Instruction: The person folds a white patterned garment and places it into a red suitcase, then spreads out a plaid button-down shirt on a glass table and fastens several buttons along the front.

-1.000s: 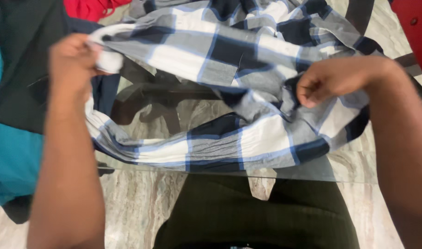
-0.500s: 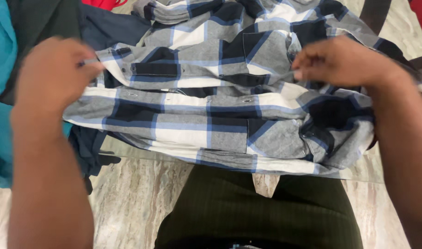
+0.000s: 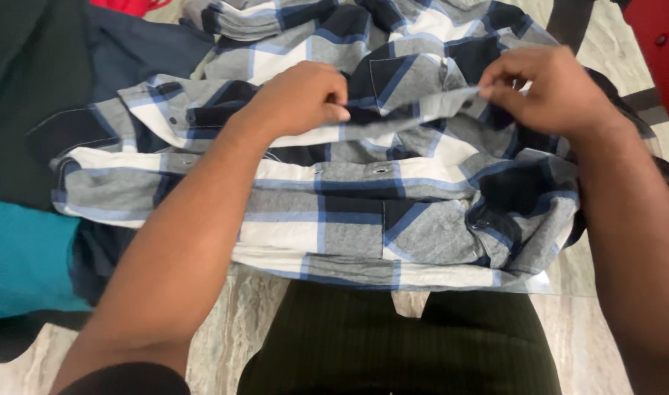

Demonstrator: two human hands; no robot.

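A plaid button-up shirt (image 3: 349,197) in grey, white, navy and light blue lies bunched across a glass worktop (image 3: 568,272), its lower edge hanging just over the near rim above the person's dark green trousers (image 3: 393,344). The left hand (image 3: 298,99) rests on the upper middle of the shirt with its grip clenched on a fold of the fabric, fingers curled under. The right hand (image 3: 550,91) is just to the right of it, thumb and fingertips pinching the same grey edge of cloth, which runs taut between the two hands. To the left of the shirt lie a dark navy garment (image 3: 137,58), a teal cloth (image 3: 20,256) and, at the top edge, a bit of red fabric (image 3: 122,6). Marbled stone floor (image 3: 225,322) shows below the worktop.
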